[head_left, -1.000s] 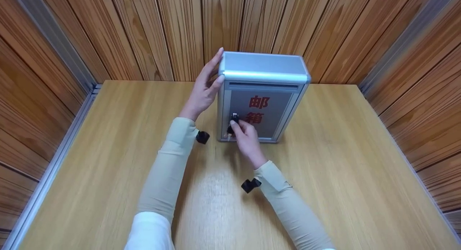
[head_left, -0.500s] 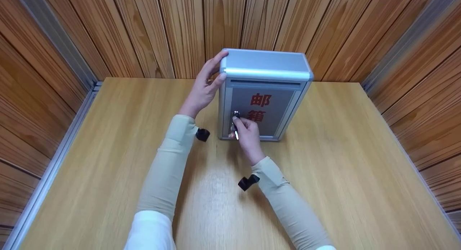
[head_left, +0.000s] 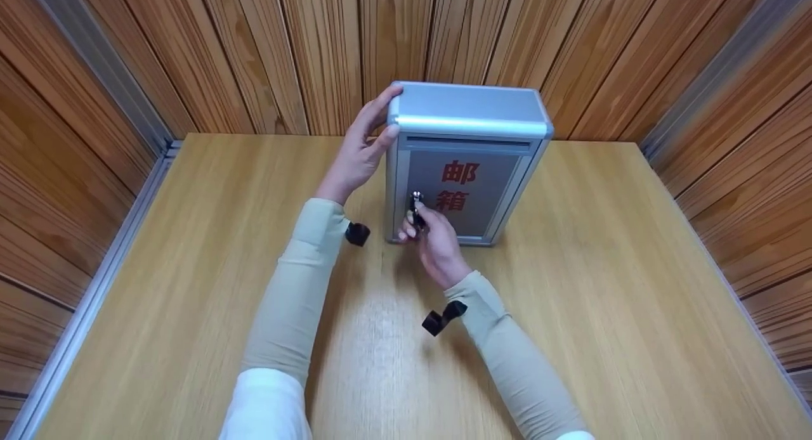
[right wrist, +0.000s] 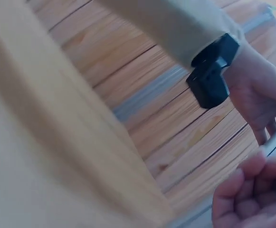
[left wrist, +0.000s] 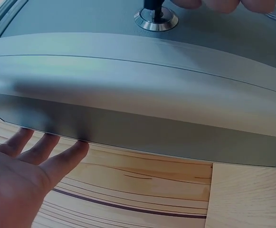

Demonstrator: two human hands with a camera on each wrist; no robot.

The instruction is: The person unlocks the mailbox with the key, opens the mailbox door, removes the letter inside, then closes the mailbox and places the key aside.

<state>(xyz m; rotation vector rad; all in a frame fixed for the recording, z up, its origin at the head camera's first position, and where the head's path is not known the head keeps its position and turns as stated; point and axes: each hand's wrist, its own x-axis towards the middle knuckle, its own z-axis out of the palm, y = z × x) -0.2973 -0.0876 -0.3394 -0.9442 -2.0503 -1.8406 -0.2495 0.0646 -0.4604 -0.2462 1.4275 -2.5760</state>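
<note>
A silver-grey mailbox (head_left: pixel 472 104) with red characters on its door stands upright at the table's back. My left hand (head_left: pixel 355 161) rests against its upper left side, fingers fairly straight and spread; in the left wrist view those fingertips (left wrist: pixel 76 149) touch the box's far edge. My right hand (head_left: pixel 438 240) is at the door's left side, where thumb and fingers pinch a black-headed key (head_left: pixel 417 213) at the round metal lock (left wrist: pixel 157 20). The key's shank stands in the lock in the left wrist view. My curled right fingers partly hide the key.
The box stands on a light wooden table (head_left: pixel 222 250). Wood-panelled walls (head_left: pixel 241 59) rise close behind it and at both sides, with metal rails at the corners. Each wrist carries a small black camera (head_left: pixel 357 234).
My right hand has turned at the lock, its fingers now curled under the key. A silvery piece dangling below the key is now hidden. My left hand stays on the box's side.
</note>
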